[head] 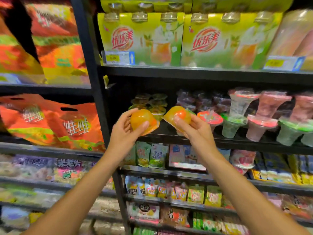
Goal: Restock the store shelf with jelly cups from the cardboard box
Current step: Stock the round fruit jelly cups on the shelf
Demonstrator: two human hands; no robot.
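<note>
My left hand [126,128] grips an orange jelly cup [141,118], tilted with its dome facing me. An identical orange jelly cup [176,114] is held in my right hand [194,127], also tilted. Both cups hang just in front of the middle black shelf [169,133]. Behind them on that shelf stands a stack of yellow-green jelly cups [149,101]. The cardboard box is out of view.
Tall cone-shaped jelly cups [257,114] in pink, green and clear fill the shelf to the right. Yellow milk-tea packs [142,39] sit on the shelf above. Orange snack bags [50,119] hang at left beyond the black upright [100,106]. Pouches line the lower shelves.
</note>
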